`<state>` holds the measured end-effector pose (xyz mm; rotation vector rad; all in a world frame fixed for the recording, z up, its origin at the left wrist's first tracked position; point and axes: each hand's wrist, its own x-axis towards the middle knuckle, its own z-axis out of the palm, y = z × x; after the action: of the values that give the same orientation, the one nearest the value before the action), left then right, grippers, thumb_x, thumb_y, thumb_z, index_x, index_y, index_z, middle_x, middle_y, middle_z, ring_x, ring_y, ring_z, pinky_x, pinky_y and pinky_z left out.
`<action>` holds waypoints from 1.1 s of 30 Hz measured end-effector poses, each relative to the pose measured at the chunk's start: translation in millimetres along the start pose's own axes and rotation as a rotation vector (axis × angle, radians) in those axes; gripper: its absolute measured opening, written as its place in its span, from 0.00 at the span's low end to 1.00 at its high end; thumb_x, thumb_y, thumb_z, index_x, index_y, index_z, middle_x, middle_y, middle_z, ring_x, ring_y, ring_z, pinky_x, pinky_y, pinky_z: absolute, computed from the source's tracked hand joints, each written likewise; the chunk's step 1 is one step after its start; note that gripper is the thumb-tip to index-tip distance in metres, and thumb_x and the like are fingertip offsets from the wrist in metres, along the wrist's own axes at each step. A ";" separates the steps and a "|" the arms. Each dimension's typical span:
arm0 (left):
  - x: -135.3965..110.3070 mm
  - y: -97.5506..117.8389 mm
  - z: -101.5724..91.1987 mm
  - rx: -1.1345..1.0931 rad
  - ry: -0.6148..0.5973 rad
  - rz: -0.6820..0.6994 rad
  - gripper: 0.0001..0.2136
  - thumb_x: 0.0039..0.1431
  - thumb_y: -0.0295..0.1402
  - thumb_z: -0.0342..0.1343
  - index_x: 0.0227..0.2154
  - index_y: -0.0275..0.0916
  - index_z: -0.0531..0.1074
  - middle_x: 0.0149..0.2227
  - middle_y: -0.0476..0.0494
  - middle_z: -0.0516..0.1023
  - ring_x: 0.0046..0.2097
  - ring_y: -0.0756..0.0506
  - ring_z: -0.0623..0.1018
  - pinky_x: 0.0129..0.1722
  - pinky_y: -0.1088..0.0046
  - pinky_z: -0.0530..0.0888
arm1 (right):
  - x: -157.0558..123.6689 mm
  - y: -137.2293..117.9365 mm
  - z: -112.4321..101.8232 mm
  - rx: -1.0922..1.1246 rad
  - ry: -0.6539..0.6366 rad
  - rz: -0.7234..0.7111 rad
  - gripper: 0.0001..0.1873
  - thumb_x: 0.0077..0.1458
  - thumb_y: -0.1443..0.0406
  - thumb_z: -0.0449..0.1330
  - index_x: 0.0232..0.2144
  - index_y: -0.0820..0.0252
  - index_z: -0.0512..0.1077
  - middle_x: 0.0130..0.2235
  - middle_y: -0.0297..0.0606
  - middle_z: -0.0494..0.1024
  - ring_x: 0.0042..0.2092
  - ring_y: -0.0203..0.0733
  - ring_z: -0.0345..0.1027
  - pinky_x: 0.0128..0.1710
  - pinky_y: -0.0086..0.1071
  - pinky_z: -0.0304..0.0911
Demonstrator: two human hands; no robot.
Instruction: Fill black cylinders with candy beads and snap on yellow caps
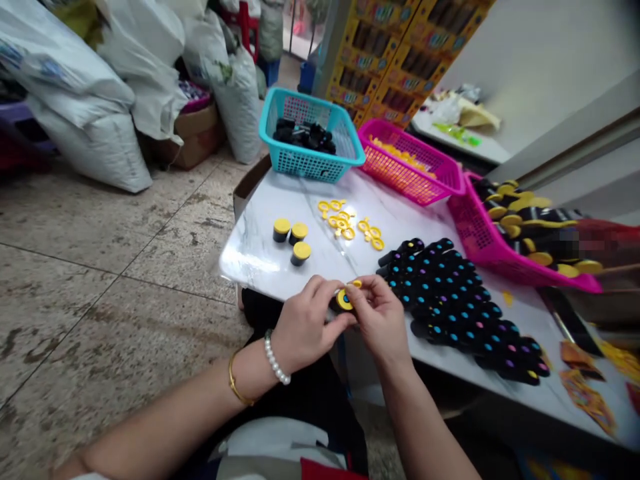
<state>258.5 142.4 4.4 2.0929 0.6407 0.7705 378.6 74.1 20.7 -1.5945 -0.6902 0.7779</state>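
Our left hand (pixel 307 327) and right hand (pixel 381 319) pinch the piece (pixel 343 299), likely light, stiff plastic, best gripped by its rim.

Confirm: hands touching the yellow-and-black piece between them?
Touching: in the head view, the left hand and right hand grip the yellow-and-black piece from both sides.

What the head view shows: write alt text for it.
The left hand and right hand hold a yellow-and-black piece at a white table. On it lie loose yellow rings, three yellow-topped black pieces and dotted black pieces, with a turquoise basket and two pink baskets beyond.
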 end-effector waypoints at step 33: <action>3.1 -15.6 4.2 0.239 0.094 0.035 0.13 0.58 0.36 0.55 0.44 0.39 0.65 0.41 0.44 0.71 0.42 0.45 0.74 0.39 0.71 0.73 | 7.5 -6.6 -2.0 -0.284 -0.108 -0.023 0.13 0.52 0.55 0.60 0.33 0.58 0.66 0.27 0.30 0.70 0.25 0.33 0.63 0.22 0.24 0.59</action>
<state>260.9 151.0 -9.5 2.2997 0.7820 0.8518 384.5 79.8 26.6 -1.8049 -0.9284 0.7796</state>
